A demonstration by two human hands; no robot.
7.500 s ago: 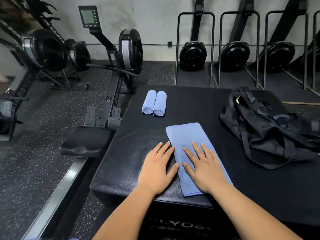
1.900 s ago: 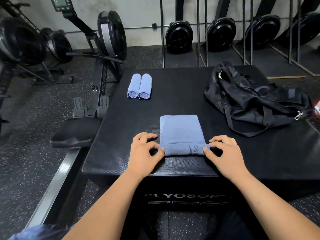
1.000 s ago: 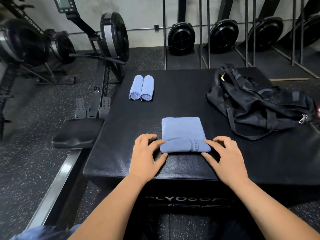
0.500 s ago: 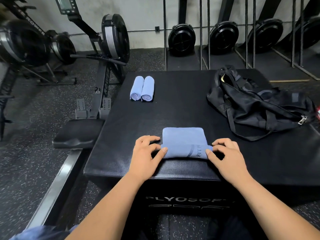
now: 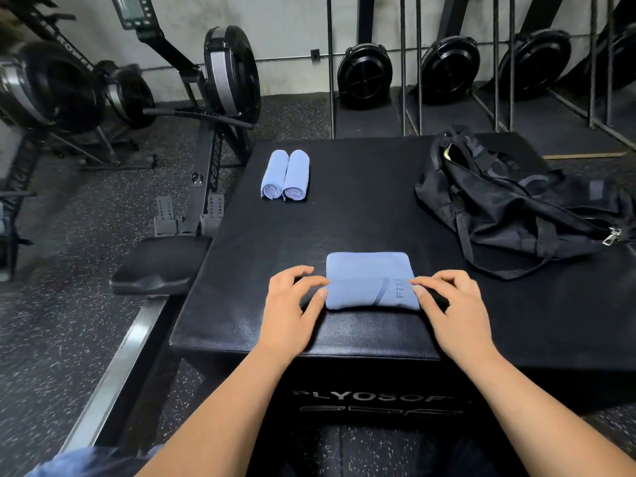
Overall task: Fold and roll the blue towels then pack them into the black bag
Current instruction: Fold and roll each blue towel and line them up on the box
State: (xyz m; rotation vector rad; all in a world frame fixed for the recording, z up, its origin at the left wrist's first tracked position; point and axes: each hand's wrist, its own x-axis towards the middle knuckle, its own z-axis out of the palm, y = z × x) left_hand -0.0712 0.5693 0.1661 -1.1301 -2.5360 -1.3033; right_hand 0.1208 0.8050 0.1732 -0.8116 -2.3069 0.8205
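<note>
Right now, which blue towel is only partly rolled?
The near towel between left hand and right hand: its far part lies flat; the far pair are rolled.

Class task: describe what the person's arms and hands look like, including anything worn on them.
The left hand and right hand are bare: no gloves, rings, watch or bracelets show. Both forearms are uncovered to the picture's edge, with no sleeves. Fingernails are short and unpainted.
</note>
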